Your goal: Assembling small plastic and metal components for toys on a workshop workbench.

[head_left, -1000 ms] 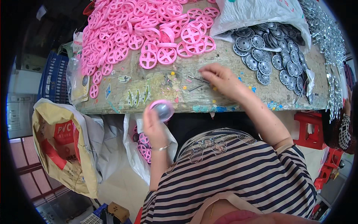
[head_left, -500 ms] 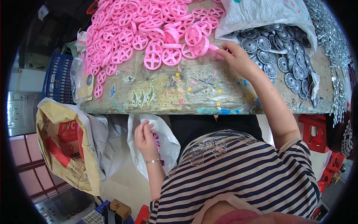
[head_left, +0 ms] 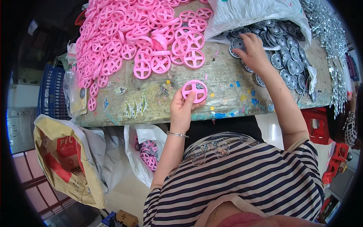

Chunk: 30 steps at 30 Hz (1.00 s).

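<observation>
Left hand [head_left: 181, 111] holds 1 wheel [head_left: 196, 89] near table edge [head_left: 234, 114].

L hand [head_left: 182, 109] w/ pink wheel [head_left: 195, 90], R hand [head_left: 252, 53] over grey discs [head_left: 277, 60] nr white bag [head_left: 261, 14]

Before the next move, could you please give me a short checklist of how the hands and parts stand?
1. Left hand holds a pink four-spoke wheel: ok.
2. Held wheel clear of the pink wheel pile: ok.
3. Right hand at the grey hubcap-like discs: ok.
4. Right fingers closed on a single disc: cannot tell.
5. No grey disc in the held wheel: ok, its openings show.
6. Tabletop free of loose scraps: not ok, small pink bits lie there.
</observation>
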Each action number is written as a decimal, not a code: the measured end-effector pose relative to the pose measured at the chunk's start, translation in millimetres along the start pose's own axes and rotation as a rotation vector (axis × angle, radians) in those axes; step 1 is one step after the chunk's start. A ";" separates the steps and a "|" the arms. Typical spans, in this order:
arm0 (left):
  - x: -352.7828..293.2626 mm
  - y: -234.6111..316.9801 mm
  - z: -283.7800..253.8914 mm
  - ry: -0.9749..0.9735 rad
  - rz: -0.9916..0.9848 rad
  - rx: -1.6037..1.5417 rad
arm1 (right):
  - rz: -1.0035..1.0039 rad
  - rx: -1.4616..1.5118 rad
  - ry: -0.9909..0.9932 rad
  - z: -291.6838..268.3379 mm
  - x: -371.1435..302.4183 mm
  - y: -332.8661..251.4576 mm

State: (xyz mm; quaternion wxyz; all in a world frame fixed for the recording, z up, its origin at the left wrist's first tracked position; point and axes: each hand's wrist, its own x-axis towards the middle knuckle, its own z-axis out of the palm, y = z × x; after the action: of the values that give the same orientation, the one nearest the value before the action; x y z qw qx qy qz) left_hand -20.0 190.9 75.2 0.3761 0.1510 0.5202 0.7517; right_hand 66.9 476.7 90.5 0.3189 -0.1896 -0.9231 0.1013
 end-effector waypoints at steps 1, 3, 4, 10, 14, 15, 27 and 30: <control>-0.3 -0.8 -1.1 0.005 0.005 -0.003 | -0.030 -0.144 0.030 1.7 1.1 7.1; 0.9 -2.4 -2.7 -0.020 0.016 -0.086 | 0.085 -0.077 -0.041 10.5 0.0 12.4; 3.2 -2.8 -3.0 -0.015 0.025 -0.085 | 0.211 -0.015 -0.115 13.5 0.7 15.7; 2.2 -1.4 -11.1 -0.040 0.012 -0.180 | 0.375 0.165 -0.273 7.2 16.7 -4.1; 2.3 -1.4 -9.6 -0.045 0.003 -0.144 | 0.302 0.118 -0.203 21.8 10.3 -1.8; 2.9 -2.1 -9.9 -0.053 0.006 -0.150 | 0.126 -0.081 -0.003 24.4 8.3 -2.3; -0.7 -2.5 -9.0 -0.057 0.009 -0.193 | 0.327 0.427 -0.148 14.2 18.5 -10.5; -3.6 -4.0 -14.1 -0.065 0.039 -0.186 | 0.480 0.764 -0.381 -18.0 19.3 -66.2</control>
State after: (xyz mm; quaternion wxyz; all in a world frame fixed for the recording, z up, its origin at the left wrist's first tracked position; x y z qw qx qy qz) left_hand -24.7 179.5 66.4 0.3905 0.1497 0.4328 0.7986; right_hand 45.4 425.7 135.5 0.1588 -0.2447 -0.7921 0.5362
